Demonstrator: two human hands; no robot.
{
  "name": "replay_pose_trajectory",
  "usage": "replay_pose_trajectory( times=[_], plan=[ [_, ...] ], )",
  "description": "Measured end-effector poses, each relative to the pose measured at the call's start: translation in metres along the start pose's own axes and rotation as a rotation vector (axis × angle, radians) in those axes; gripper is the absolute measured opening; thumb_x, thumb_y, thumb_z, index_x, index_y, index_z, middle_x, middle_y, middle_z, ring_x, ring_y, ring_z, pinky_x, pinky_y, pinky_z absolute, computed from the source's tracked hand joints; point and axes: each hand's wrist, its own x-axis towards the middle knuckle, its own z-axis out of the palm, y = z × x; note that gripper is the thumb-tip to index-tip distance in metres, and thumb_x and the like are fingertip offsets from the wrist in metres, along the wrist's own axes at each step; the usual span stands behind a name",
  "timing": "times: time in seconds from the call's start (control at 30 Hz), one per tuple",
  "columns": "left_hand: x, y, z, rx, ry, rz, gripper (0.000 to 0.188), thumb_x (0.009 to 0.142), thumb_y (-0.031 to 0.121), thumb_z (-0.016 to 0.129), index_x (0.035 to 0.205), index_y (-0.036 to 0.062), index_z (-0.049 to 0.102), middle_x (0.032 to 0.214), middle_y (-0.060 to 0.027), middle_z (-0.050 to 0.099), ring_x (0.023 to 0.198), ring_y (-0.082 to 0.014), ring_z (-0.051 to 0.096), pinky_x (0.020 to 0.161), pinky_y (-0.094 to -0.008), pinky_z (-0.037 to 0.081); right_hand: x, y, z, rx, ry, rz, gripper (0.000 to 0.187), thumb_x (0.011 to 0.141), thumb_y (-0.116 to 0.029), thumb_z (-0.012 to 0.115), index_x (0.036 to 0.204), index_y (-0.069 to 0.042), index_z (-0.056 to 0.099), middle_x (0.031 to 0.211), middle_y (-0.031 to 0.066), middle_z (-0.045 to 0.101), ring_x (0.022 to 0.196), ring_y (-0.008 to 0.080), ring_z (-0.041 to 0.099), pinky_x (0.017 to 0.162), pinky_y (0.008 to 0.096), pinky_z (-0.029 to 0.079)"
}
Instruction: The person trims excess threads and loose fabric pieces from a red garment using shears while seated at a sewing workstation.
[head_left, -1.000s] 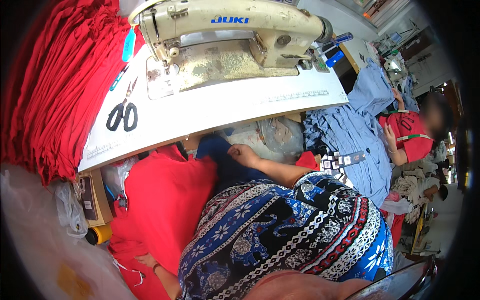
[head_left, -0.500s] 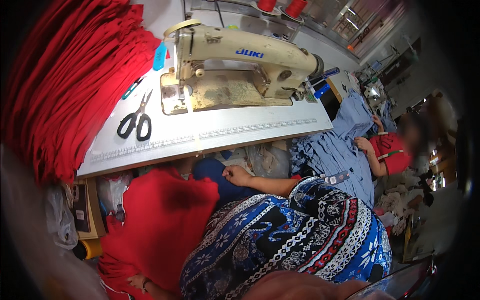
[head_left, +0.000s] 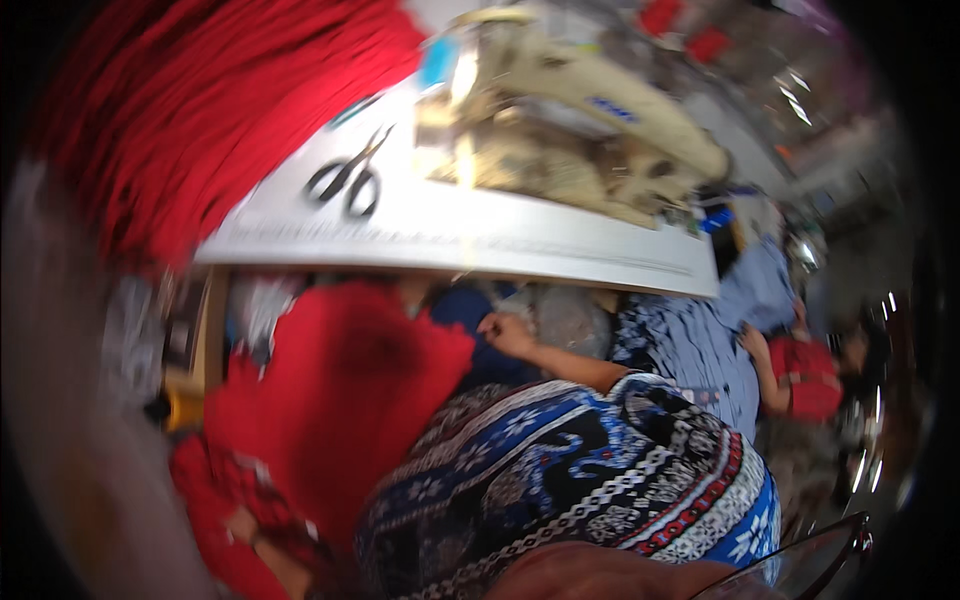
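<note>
At the lower left, my left hand (head_left: pixel 240 525) reaches down beside red fabric (head_left: pixel 190 500); motion smears its fingers, so its hold is unclear. A large red cloth piece (head_left: pixel 330 400) drapes over my lap on the left. My right hand (head_left: pixel 508 335) rests on the dark blue cloth over my knee (head_left: pixel 460 308), fingers curled in, with nothing visible in them. Above my lap stands the white sewing table (head_left: pixel 560 235). Black-handled scissors (head_left: pixel 345 182) lie on it, left of the cream sewing machine (head_left: pixel 600 95).
A tall stack of red fabric pieces (head_left: pixel 230 120) covers the table's left end. Blue fabric (head_left: pixel 690 350) hangs at the right, where another person in red (head_left: pixel 805 375) handles it. A box (head_left: pixel 190 335) and plastic bags (head_left: pixel 130 335) sit under the table's left side.
The view has swung and blurred, so the table and machine appear farther right. My left hand has moved up and left at the red fabric, where a dark-patterned patch now shows. My right hand stays at my knee.
</note>
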Motion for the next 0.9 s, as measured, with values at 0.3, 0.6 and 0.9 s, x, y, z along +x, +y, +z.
replay_pose_trajectory(
  times=[0.3, 0.6, 0.9],
  plan=[
    [0.045, -0.073, -0.124, -0.458, -0.019, -0.184, 0.064, 0.075, 0.032, 0.073, 0.120, -0.0091, 0.053, 0.112, -0.0203, 0.062, 0.100, -0.0296, 0.062, 0.090, -0.0385, 0.047, -0.008, 0.037, 0.065, 0.336, -0.025, -0.019, 0.007, 0.086, -0.002, 0.060, 0.092, -0.004, 0.063, 0.085, 0.0016, 0.063, 0.080, 0.0085, 0.057, 0.075, 0.0231, 0.045],
    [0.020, 0.039, -0.080, -1.015, -0.217, 0.277, 0.057, 0.072, 0.017, 0.075, 0.122, 0.0000, 0.054, 0.114, -0.0074, 0.063, 0.104, -0.0211, 0.059, 0.093, -0.0348, 0.045, -0.008, 0.023, 0.067, 0.332, -0.105, 0.063, 0.011, 0.088, -0.002, 0.059, 0.099, -0.003, 0.063, 0.090, 0.0021, 0.064, 0.082, 0.0092, 0.058, 0.076, 0.0226, 0.046],
    [-0.047, 0.109, 0.002, -0.230, 0.109, 0.433, 0.094, 0.071, 0.039, 0.071, 0.147, 0.0117, 0.023, 0.147, -0.0216, 0.029, 0.132, -0.0418, 0.033, 0.105, -0.0577, 0.031, 0.001, -0.214, -0.057, 0.807, -0.272, -0.366, 0.027, 0.088, -0.009, 0.062, 0.113, 0.001, 0.060, 0.109, 0.0150, 0.065, 0.103, 0.0242, 0.062, 0.095, 0.0383, 0.047]
  ],
)
